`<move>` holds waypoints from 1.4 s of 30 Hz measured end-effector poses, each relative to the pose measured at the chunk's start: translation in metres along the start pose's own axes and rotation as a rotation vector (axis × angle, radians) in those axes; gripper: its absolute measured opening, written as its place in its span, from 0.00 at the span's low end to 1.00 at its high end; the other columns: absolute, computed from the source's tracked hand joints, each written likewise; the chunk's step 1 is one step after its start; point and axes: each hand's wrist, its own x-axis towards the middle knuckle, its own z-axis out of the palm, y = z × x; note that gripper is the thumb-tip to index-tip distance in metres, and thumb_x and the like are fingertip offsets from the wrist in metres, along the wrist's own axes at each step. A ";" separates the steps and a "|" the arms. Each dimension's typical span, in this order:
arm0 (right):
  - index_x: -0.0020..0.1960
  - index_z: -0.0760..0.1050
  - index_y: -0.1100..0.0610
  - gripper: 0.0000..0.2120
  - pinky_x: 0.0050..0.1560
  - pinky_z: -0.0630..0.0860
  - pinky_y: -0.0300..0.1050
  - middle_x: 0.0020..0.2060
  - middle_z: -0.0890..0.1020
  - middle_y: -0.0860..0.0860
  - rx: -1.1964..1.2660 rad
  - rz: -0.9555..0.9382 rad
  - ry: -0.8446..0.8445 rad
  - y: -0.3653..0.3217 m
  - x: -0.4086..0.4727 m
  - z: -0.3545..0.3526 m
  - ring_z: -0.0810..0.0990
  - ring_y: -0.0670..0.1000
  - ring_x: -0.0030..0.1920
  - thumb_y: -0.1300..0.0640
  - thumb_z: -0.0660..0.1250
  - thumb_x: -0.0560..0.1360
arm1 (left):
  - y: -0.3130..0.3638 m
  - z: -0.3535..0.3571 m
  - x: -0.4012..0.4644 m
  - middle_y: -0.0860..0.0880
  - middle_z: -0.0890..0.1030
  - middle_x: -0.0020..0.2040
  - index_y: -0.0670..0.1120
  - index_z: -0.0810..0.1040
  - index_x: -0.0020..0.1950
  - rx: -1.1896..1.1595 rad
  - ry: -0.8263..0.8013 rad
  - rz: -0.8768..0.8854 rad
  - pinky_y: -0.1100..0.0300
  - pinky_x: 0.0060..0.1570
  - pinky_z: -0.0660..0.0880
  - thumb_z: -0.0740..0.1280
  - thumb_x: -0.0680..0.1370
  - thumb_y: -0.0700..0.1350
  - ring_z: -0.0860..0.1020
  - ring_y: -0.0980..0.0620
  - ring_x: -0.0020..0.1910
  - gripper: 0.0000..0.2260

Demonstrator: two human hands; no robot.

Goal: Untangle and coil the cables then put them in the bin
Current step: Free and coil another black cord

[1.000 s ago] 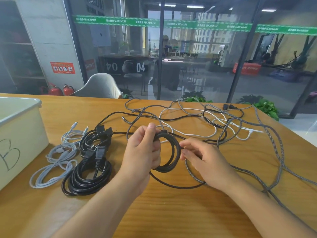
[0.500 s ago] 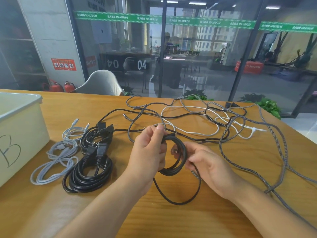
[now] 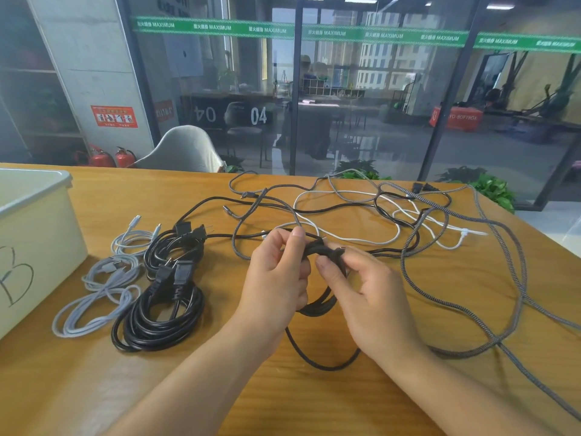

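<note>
You hold a small black cable coil (image 3: 317,305) between your hands, just above the table (image 3: 314,401). Your left hand (image 3: 276,278) curls around its left side, thumb up and pinching the top strands. Your right hand (image 3: 364,291) pinches the cable at the top of the coil, fingers bent inward. A loose loop hangs below your fingers. Left of them lie coiled cables (image 3: 157,309), then the bin (image 3: 41,234); beyond and right, tangled cables (image 3: 408,221).
</note>
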 end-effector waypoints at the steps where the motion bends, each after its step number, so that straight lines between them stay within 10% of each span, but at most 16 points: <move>1: 0.61 0.84 0.47 0.12 0.53 0.76 0.36 0.53 0.85 0.37 -0.020 -0.016 0.037 -0.002 0.000 0.000 0.82 0.41 0.56 0.47 0.66 0.82 | 0.001 0.001 0.000 0.51 0.65 0.30 0.42 0.72 0.52 0.001 0.001 0.005 0.59 0.26 0.55 0.60 0.86 0.52 0.58 0.53 0.26 0.13; 7: 0.62 0.85 0.49 0.14 0.58 0.77 0.37 0.55 0.86 0.37 -0.063 -0.043 0.100 0.002 0.002 -0.004 0.83 0.39 0.58 0.46 0.66 0.83 | 0.002 0.000 -0.002 0.53 0.65 0.29 0.47 0.70 0.45 0.014 0.011 0.004 0.59 0.26 0.55 0.60 0.86 0.52 0.58 0.54 0.26 0.13; 15: 0.49 0.78 0.60 0.14 0.53 0.83 0.49 0.39 0.85 0.53 0.543 0.235 0.222 -0.002 0.021 -0.021 0.87 0.54 0.44 0.53 0.59 0.86 | -0.003 -0.012 0.005 0.54 0.66 0.29 0.47 0.69 0.46 0.081 0.040 -0.037 0.59 0.27 0.56 0.61 0.86 0.52 0.59 0.54 0.27 0.12; 21: 0.50 0.77 0.54 0.15 0.26 0.60 0.41 0.29 0.63 0.45 0.525 0.437 0.343 0.030 0.044 -0.066 0.58 0.46 0.28 0.49 0.56 0.87 | -0.003 -0.020 0.009 0.52 0.65 0.32 0.46 0.71 0.51 0.074 -0.011 -0.063 0.55 0.30 0.53 0.62 0.86 0.53 0.58 0.53 0.29 0.10; 28: 0.61 0.80 0.45 0.11 0.28 0.67 0.37 0.24 0.75 0.42 -0.470 -0.020 -0.170 0.033 0.031 -0.052 0.73 0.44 0.27 0.49 0.61 0.85 | 0.002 -0.020 0.006 0.51 0.63 0.33 0.46 0.70 0.48 0.013 -0.076 -0.052 0.60 0.27 0.53 0.62 0.85 0.51 0.56 0.52 0.29 0.11; 34: 0.53 0.79 0.42 0.07 0.45 0.77 0.48 0.41 0.83 0.45 -0.166 0.086 -0.389 0.027 0.020 -0.037 0.80 0.48 0.41 0.50 0.63 0.85 | 0.004 -0.020 0.008 0.51 0.63 0.32 0.47 0.71 0.50 -0.086 -0.089 -0.079 0.63 0.24 0.53 0.62 0.85 0.50 0.55 0.54 0.28 0.08; 37: 0.58 0.81 0.51 0.09 0.35 0.71 0.34 0.33 0.80 0.40 0.051 0.133 -0.443 0.020 0.018 -0.035 0.76 0.41 0.32 0.55 0.61 0.86 | 0.004 -0.019 0.008 0.50 0.62 0.32 0.46 0.72 0.50 -0.105 -0.093 -0.095 0.64 0.23 0.53 0.62 0.85 0.50 0.55 0.54 0.28 0.08; 39: 0.59 0.81 0.50 0.10 0.29 0.69 0.47 0.28 0.76 0.49 0.156 0.175 -0.465 0.018 0.018 -0.032 0.70 0.50 0.27 0.54 0.61 0.86 | 0.003 -0.018 0.008 0.50 0.62 0.32 0.46 0.72 0.50 -0.102 -0.096 -0.101 0.64 0.23 0.53 0.62 0.85 0.50 0.55 0.54 0.28 0.09; 42: 0.59 0.83 0.47 0.10 0.47 0.72 0.65 0.50 0.80 0.68 0.338 0.267 -0.498 0.018 0.014 -0.023 0.72 0.60 0.43 0.52 0.63 0.86 | 0.000 -0.015 0.008 0.50 0.63 0.31 0.47 0.72 0.49 -0.062 -0.087 -0.103 0.65 0.22 0.55 0.62 0.85 0.51 0.56 0.54 0.27 0.10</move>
